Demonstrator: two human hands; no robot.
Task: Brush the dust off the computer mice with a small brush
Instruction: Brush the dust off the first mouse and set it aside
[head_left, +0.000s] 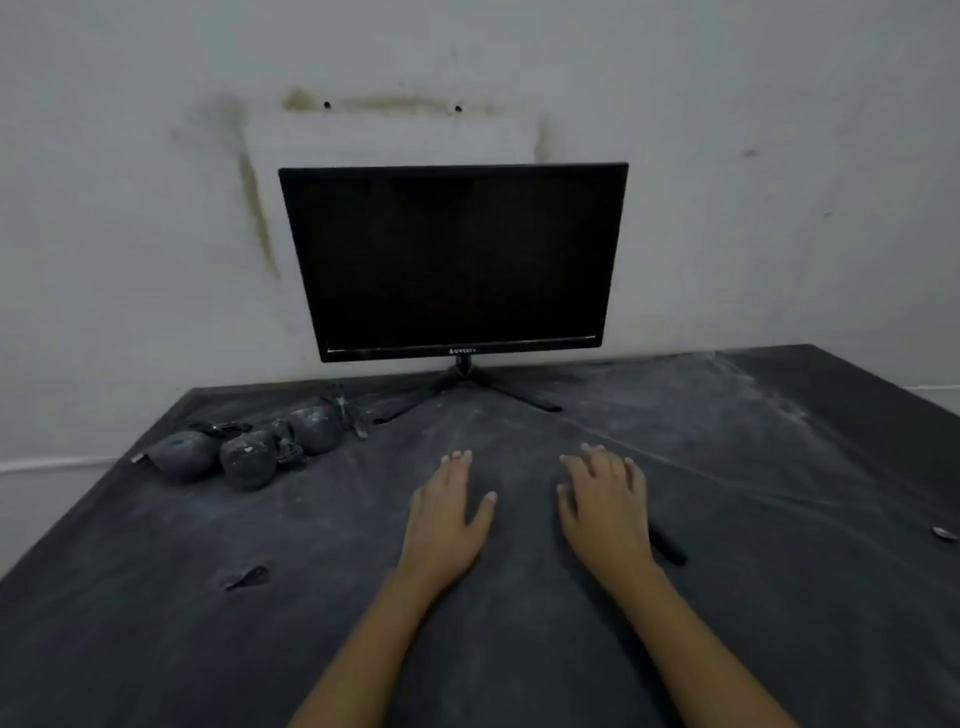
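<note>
three computer mice (248, 457) lie in a row at the far left of the desk (156, 649), powdered grey with dust, their cables (348, 413) tangled behind and between them, left of the monitor (452, 260) foot. we judge each mouse light, hard-shelled and smooth, likely to slide on the dark cloth under a brush stroke, so we would steady one by its two flanks with the thumb and fingers and leave the top and buttons free; the cables may drag on a neighbour if one is lifted. our left grip (447, 514) lies flat on the cloth with its fingers straight and close together, holding nothing. our right grip (605, 504) also rests palm down, fingers slightly spread, empty as far as we can see. the mice are well apart from both, farther and to the left, nearer the left grip. a slim dark stick (670, 548) pokes out just beside the right wrist on its right; it may be the brush handle, though we cannot tell, as no bristles show. no mouse looks brushed yet, so the work seems unstarted.
</note>
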